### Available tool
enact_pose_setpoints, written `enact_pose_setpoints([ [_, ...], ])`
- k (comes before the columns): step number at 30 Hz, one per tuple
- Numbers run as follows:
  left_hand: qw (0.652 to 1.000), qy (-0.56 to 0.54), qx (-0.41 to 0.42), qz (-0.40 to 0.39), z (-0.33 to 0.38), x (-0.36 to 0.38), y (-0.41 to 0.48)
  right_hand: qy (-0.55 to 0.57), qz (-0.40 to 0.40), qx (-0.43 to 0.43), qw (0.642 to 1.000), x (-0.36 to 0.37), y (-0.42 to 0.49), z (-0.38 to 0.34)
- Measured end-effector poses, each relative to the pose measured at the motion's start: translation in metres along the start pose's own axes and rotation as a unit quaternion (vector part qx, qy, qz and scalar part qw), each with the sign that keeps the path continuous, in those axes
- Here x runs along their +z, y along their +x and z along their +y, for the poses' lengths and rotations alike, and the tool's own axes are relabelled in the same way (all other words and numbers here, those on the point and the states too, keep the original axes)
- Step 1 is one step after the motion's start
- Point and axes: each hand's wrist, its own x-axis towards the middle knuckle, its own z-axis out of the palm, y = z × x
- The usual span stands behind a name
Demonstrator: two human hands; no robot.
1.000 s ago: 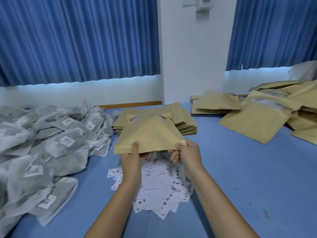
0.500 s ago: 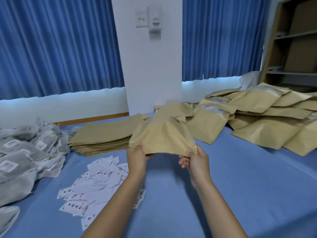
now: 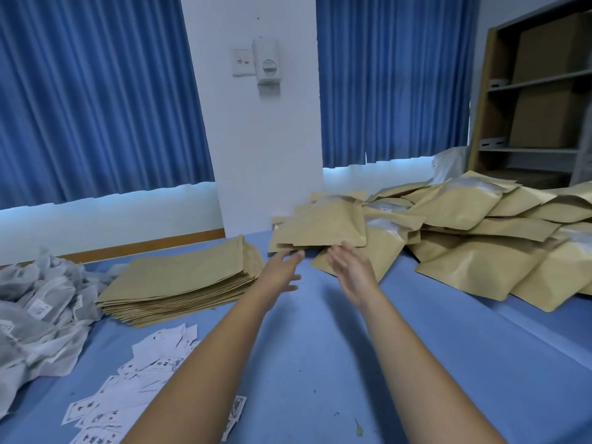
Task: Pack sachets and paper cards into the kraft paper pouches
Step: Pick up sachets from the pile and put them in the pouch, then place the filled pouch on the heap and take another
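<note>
So we're at the tail end of one pack cycle here, by the look of it. A filled pouch (image 3: pixel 320 227) sits at the near-left edge of the pile of packed pouches (image 3: pixel 480 248) on the far right of the blue surface (image 3: pixel 416 363), right in front of our fingertips. Our left hand (image 3: pixel 282 267) is spread open with the fingers reaching toward the pouch's lower edge. The right hand (image 3: pixel 349 267) is open too, fingers straight and loosely together, and neither one is pinching anything. The hands are a bit blurred, so we honestly can't tell if the left fingertips touch the pouch or stop just short, or if it's fully settled on the pile. Our read is that this one is going in with the finished ones, so the next move is starting a fresh one. That means swinging left to the stack of flat pouches (image 3: pixel 182 280) and peeling off only the top one. They look thin and lie tight, so grabbing two is the easy mistake. Then we open its mouth, take one of the sachets (image 3: pixel 38 315) from the grey heap at far left, and add one of the paper cards (image 3: pixel 144 373) scattered near us.
</note>
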Motion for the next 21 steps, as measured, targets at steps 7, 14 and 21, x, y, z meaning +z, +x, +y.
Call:
enact_pose_setpoints([
  [7, 0.75, 0.626, 0.068, 0.204, -0.07, -0.072, 0.022, -0.062, -0.017, 0.145, 0.987, 0.015, -0.043, 0.108],
  [14, 0.75, 0.65, 0.012, 0.121, -0.097, -0.11, 0.05, -0.156, -0.035, 0.153, 0.975, 0.037, -0.044, 0.137],
  [21, 0.71, 0.678, 0.063, 0.181, -0.102, -0.12, 0.056, -0.173, -0.043, 0.142, 0.974, 0.035, -0.044, 0.135],
])
